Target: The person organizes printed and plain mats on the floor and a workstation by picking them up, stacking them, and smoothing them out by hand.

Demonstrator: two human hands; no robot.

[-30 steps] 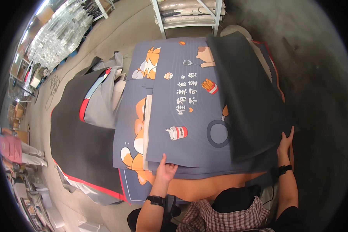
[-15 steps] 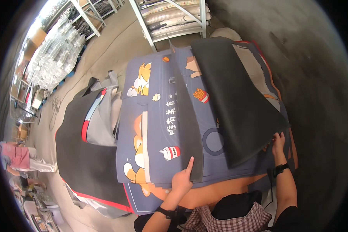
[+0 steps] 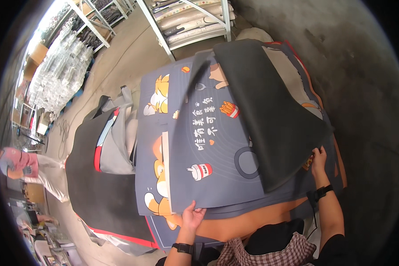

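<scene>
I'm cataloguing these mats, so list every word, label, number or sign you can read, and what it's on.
I've left wording uncopied, only located.
Blue-grey mat: two columns of white characters, legible, with an orange heart beneath the right one.
Drink cup drawn on that mat: one short word, small.
Pink shirt, far left: any print is too blurred to read.
Rolls on the rack: no text can be made out.

Room above the printed mat — a black fold blocks its right side.
</scene>
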